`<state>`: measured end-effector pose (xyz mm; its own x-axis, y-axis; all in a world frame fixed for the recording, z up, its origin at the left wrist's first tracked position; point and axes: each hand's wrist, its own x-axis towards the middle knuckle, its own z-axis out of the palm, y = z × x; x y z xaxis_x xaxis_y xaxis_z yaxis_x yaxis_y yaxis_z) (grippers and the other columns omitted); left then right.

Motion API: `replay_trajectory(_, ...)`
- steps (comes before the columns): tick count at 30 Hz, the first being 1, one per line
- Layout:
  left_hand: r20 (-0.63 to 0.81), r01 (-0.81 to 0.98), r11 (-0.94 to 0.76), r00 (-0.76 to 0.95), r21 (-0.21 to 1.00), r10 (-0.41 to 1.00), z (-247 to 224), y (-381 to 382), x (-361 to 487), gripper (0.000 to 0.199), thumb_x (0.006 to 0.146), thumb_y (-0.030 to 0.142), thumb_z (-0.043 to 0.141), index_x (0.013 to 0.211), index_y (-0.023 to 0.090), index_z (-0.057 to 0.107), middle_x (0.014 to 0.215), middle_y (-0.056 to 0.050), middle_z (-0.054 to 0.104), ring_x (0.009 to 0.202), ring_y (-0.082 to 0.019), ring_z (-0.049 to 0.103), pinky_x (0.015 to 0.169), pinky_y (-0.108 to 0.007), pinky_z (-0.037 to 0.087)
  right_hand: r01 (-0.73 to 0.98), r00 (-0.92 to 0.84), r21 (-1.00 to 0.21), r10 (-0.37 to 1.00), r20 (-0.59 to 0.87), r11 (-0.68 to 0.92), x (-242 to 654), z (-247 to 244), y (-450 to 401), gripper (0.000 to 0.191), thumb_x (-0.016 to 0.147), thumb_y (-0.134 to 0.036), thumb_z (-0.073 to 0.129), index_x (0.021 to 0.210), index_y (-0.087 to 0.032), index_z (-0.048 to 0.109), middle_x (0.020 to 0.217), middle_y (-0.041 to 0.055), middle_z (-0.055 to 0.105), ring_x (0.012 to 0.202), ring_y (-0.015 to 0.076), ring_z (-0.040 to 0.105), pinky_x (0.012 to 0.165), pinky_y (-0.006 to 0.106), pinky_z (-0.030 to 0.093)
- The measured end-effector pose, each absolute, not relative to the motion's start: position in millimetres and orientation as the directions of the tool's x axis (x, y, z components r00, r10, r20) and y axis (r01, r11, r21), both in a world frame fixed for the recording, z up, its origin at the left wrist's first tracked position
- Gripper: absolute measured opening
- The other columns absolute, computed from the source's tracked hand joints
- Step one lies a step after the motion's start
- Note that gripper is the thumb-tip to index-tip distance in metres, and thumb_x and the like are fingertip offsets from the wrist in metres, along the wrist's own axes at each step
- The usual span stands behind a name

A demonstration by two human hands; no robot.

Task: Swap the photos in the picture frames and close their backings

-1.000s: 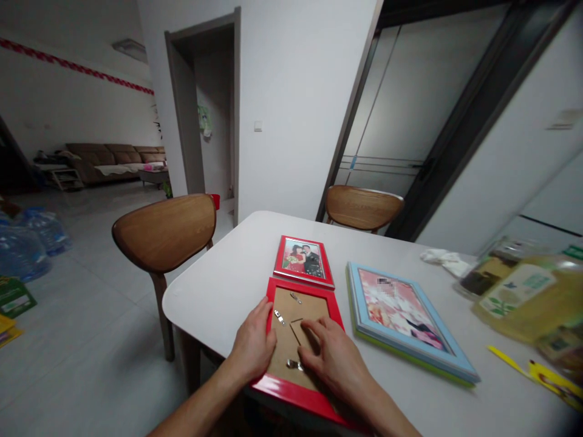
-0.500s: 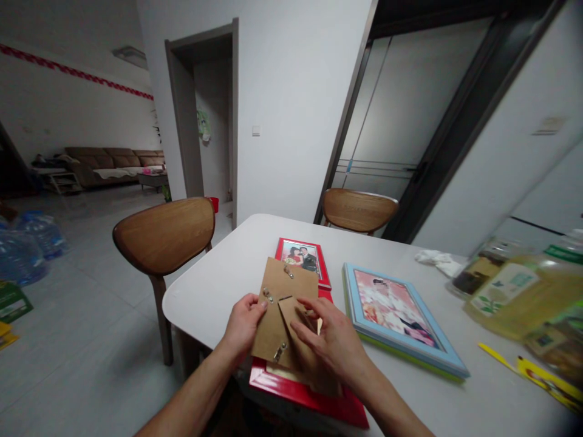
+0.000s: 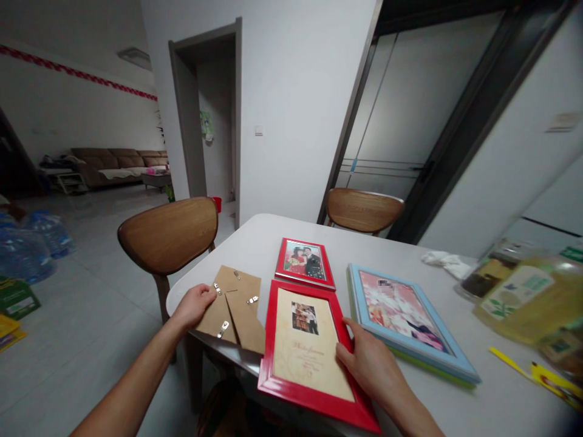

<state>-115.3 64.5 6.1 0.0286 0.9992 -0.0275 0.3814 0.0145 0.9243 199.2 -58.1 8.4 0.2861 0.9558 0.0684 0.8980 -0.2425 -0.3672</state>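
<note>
My left hand (image 3: 197,305) pinches the left edge of a brown backing board (image 3: 248,281) at the table's left side. The board has metal turn clips and a fold-out stand flap. My right hand (image 3: 371,358) grips the right border of a red photo frame (image 3: 291,393), thumb over the inner edge. In that frame lies a cream paper insert (image 3: 296,370) with a small printed picture and lettering. Behind it rests a smaller red frame (image 3: 328,273) holding a couple's photo. To the right, a light-blue frame (image 3: 437,309) lies on a yellow-green one, beside my right hand.
The white table (image 3: 259,237) has wooden chairs (image 3: 175,233) at its left and far side. On the right stand a jar and a large bottle of yellow liquid (image 3: 514,291). A white cloth (image 3: 446,262) and a yellow knife-like tool (image 3: 510,363) lie there.
My left hand has carried the backing board left, off the red frame, uncovering the cream insert. My right hand has left the board's flap and moved to the frame's right border.
</note>
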Motion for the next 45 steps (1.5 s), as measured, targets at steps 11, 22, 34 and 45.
replay_trajectory(11,0.301,0.496,-0.46,0.369,0.736,0.879,27,-15,-31,0.043,0.066,0.021,0.057,0.108,0.017,0.048,0.117,-0.008,0.049,0.11,-0.021,0.042,0.095,-0.034,0.031,-0.094,0.298,-0.962,0.915,-0.273,-0.256,193,32,-64,0.07,0.066,-0.024,0.04,0.13,-0.017,0.012,0.085,0.0075,0.065,0.064,0.0192,0.063,0.056,0.031,0.047)
replay_trajectory(22,0.47,0.342,-0.749,0.612,0.568,0.636,40,-61,24,0.052,0.069,0.011,0.046,0.12,0.015,0.037,0.115,-0.01,0.05,0.105,-0.022,0.046,0.091,-0.035,0.039,-0.147,0.268,-0.979,0.946,-0.18,-0.144,189,42,-66,0.083,0.064,-0.035,0.059,0.132,-0.022,0.012,0.055,-0.0053,0.058,0.049,0.014,0.056,0.054,0.027,0.045)
replay_trajectory(34,0.271,0.516,-0.278,0.092,0.81,0.958,20,-25,-57,0.05,0.069,0.016,0.042,0.118,0.015,0.035,0.111,-0.008,0.053,0.102,-0.022,0.05,0.085,-0.033,0.039,0.696,0.403,-0.663,0.914,0.042,-0.276,221,4,-56,0.061,0.066,-0.039,0.046,0.119,-0.01,0.043,0.085,0.0082,0.064,0.074,0.0214,0.059,0.069,0.031,0.043)
replay_trajectory(45,0.291,0.857,-0.366,0.269,0.363,0.918,11,-23,-64,0.035,0.074,0.024,0.044,0.108,0.015,0.049,0.1,-0.01,0.057,0.094,-0.025,0.051,0.082,-0.04,0.037,0.887,0.32,-0.388,0.939,0.123,-0.251,218,1,-59,0.047,0.073,-0.04,0.039,0.11,-0.016,0.052,0.106,0.0089,0.059,0.092,0.0233,0.055,0.081,0.034,0.039)
